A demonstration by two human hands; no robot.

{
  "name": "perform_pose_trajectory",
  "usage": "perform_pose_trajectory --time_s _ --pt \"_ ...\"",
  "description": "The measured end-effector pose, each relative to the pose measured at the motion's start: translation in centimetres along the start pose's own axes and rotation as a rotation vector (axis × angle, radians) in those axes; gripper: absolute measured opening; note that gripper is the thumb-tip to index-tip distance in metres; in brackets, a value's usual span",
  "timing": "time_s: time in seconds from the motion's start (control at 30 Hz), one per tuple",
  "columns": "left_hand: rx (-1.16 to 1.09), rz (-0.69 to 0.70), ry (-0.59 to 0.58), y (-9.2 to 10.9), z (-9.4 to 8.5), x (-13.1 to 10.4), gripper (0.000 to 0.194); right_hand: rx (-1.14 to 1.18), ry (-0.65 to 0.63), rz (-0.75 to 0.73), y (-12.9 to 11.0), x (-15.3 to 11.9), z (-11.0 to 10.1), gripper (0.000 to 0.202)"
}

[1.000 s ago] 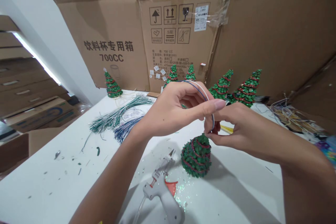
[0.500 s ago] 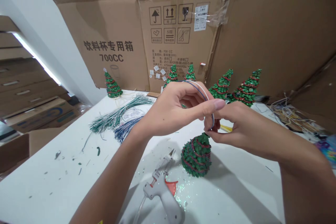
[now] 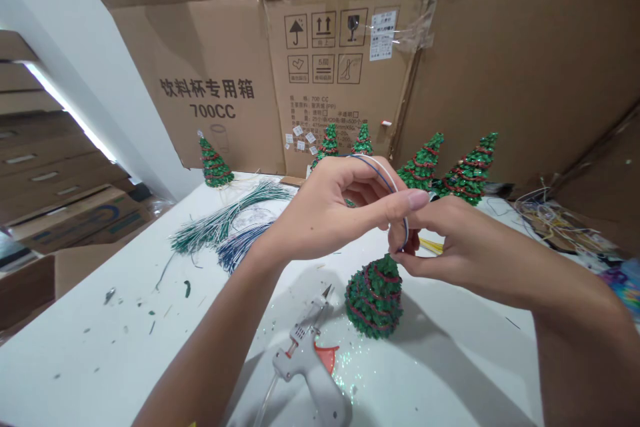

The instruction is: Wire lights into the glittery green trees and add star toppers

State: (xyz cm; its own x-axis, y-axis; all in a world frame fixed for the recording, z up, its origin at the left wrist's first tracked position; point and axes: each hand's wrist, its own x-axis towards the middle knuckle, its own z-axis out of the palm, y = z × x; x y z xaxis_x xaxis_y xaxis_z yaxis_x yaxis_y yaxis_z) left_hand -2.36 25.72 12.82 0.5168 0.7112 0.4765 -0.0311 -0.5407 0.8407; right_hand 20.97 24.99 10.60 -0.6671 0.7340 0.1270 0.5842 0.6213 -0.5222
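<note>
A blue and a white cord (image 3: 384, 172) arch over the fingers of my left hand (image 3: 330, 213) and run down to my right hand (image 3: 460, 240). My left thumb reaches across toward the right hand, with the fingers curled beneath the cords. The right thumb and fingers pinch the cord ends just above the tip of a small green Christmas tree (image 3: 374, 300) wound with a red garland. Whether the pinch also touches the tree's tip, I cannot tell. Left of this tree lies a white glue gun (image 3: 305, 360) with a red trigger, its nozzle pointing up and away.
Bundles of green cords (image 3: 225, 217) and blue cords (image 3: 243, 247) lie at left. Several more trees (image 3: 467, 170) stand along the back, before a large cardboard box (image 3: 210, 47). Scraps and glitter dot the white table (image 3: 115, 360). Tangled cords (image 3: 560, 213) are at right.
</note>
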Motion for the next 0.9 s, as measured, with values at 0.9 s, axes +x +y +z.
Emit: perform_pose_trajectory --time_s 0.9 --pt "-0.008 0.004 -0.006 0.1 0.07 -0.07 0.03 0.016 -0.007 0.026 0.16 0.0 0.09 0.011"
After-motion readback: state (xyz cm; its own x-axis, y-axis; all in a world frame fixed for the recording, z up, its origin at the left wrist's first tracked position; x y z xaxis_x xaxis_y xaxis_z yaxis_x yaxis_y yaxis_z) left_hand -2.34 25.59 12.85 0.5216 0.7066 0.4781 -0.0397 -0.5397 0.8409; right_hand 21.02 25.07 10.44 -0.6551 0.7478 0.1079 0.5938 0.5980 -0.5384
